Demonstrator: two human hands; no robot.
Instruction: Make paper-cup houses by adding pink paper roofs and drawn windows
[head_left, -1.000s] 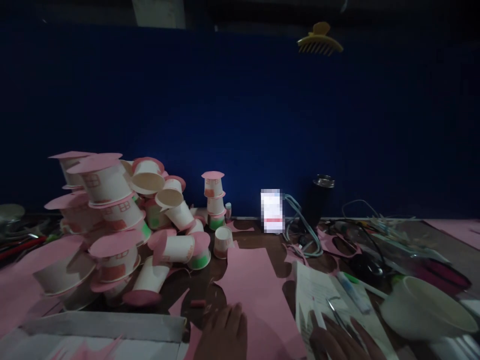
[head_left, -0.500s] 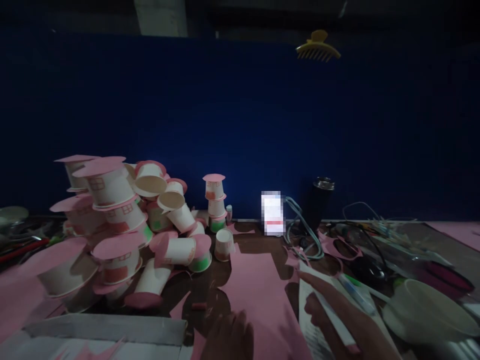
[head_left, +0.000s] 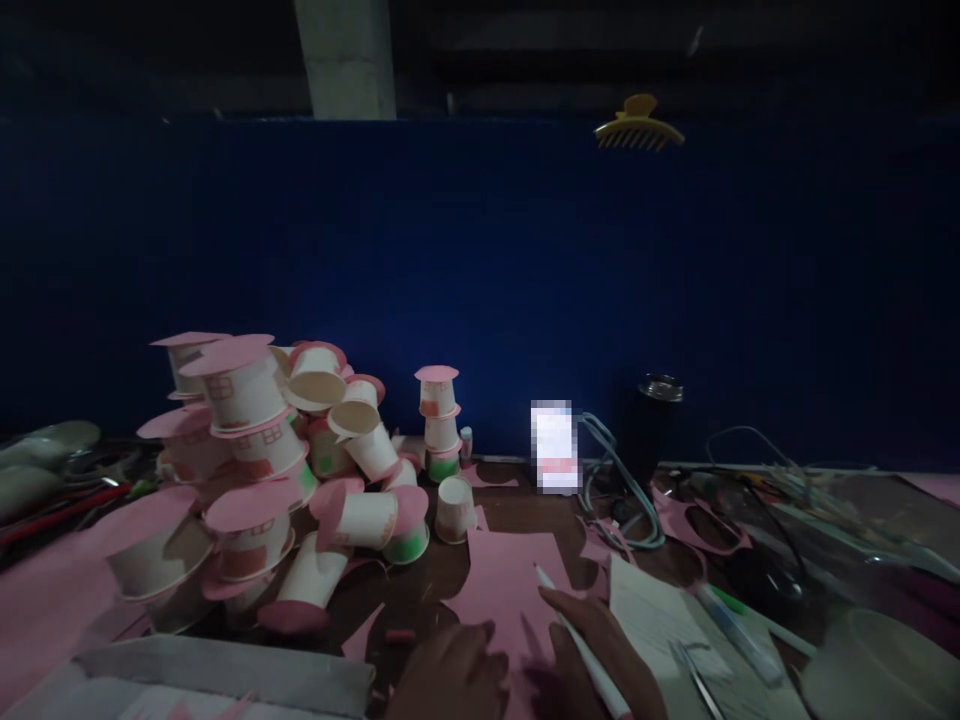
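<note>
A cut pink paper sheet lies on the dark tabletop in front of me. My left hand rests over its lower left edge, palm down, fingers laid out on the paper and holding nothing. A white marker pen with a reddish end is held in my right hand, above the right part of the sheet. The pen points up and left, and I cannot tell whether its tip touches the paper. Just left of the sheet stands a single paper cup, beside a small red stick.
Pink-topped paper cups are piled at left, behind a white box. A cup tower, lit phone, cable and black flask stand farther back. Right are printed papers, scissors and a pale bowl.
My right hand has moved left with the marker pen, from over the printed papers to over the pink sheet. Scissors now show on the papers. The left hand stays at the sheet.
</note>
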